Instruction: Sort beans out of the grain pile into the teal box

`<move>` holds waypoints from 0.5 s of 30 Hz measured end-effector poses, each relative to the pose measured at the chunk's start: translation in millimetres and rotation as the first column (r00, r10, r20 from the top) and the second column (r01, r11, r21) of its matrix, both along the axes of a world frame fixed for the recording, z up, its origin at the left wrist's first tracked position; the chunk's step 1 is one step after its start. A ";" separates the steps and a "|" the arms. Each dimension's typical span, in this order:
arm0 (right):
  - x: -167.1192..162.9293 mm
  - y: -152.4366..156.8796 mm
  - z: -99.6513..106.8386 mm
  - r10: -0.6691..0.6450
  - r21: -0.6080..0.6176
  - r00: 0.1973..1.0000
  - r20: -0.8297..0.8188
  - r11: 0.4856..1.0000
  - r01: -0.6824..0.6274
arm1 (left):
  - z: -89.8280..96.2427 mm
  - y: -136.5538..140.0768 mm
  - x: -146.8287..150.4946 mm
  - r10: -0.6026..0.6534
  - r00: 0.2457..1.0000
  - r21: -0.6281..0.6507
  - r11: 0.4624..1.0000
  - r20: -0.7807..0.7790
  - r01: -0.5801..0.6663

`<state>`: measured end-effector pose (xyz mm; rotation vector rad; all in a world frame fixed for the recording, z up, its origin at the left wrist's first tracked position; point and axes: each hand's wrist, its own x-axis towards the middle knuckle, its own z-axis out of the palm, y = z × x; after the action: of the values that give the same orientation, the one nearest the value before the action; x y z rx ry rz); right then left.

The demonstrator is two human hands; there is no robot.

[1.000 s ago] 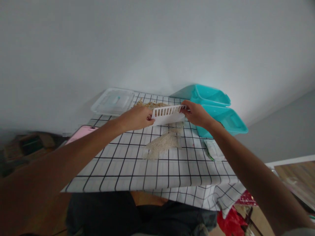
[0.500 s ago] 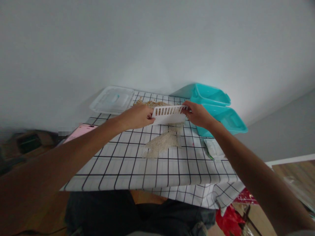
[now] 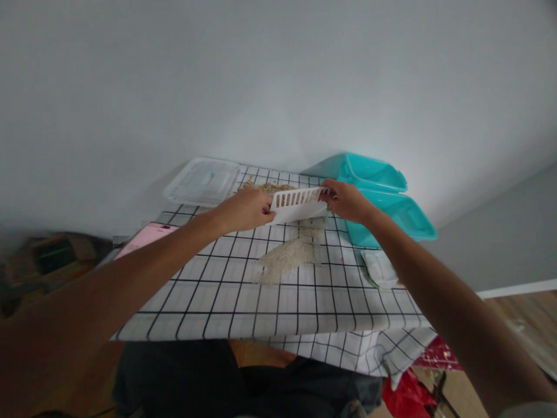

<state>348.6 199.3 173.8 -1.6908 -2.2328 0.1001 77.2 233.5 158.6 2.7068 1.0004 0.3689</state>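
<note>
1. The left hand (image 3: pixel 250 209) is pinching the left end of a white slotted piece (image 3: pixel 287 215) between thumb and fingers.
2. The right hand (image 3: pixel 346 200) is pinching the right end of the same piece, near its upper corner.
3. This white piece is at the middle of the table, with its row of slots along the top; whether its lower edge touches the checked cloth (image 3: pixel 209 302), I cannot tell.
4. In front of it, pale grains (image 3: pixel 287 258) lie spread on the cloth; behind it is a heap of brown bits (image 3: pixel 272 187).
5. To the right stand two teal containers, both without cover: the rear bin (image 3: pixel 374 175) and the front bin (image 3: pixel 411 217). The right arm hides a part of the front one, and I cannot tell all its content.
6. A clear lid (image 3: pixel 204 181) lies flat at the left, near the wall.
</note>
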 end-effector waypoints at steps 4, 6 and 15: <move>2.1 -4.5 -2.3 -0.003 -0.002 1.000 -0.004 1.000 0.003 | -1.1 1.1 0.2 -0.008 1.000 0.026 1.000 -0.025 0.009; 2.8 -9.1 -2.9 -0.006 -0.003 1.000 -0.002 1.000 0.006 | -1.2 1.3 0.0 -0.008 0.999 0.029 1.000 -0.032 0.009; 1.5 -8.0 -4.0 0.007 0.043 1.000 -0.018 0.999 -0.006 | -2.8 2.5 -0.6 0.002 0.999 0.058 0.998 -0.040 0.000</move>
<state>350.1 191.3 169.8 -1.6535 -2.2115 0.0691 76.5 236.0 155.8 2.7761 1.0165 0.3511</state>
